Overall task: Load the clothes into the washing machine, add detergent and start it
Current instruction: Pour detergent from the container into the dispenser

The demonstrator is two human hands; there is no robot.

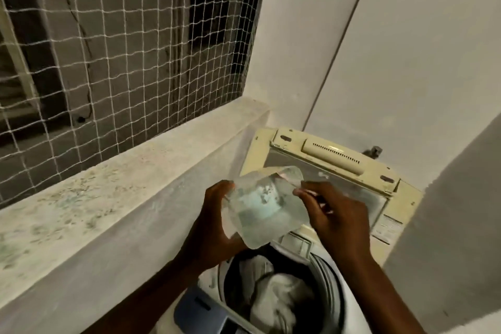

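Note:
A clear plastic detergent pouch with pale blue powder inside is held above the open top-loading washing machine. My left hand grips the pouch's left edge and underside. My right hand pinches its upper right corner. Below the pouch the drum is open, with light grey and white clothes lying inside. The machine's yellowed lid stands raised at the back. A blue control panel shows at the machine's near left.
A pale concrete window ledge runs along the left, close against the machine. Above it a white net covers the window opening. White walls stand behind and to the right of the machine, and a grey tap sticks out behind the lid.

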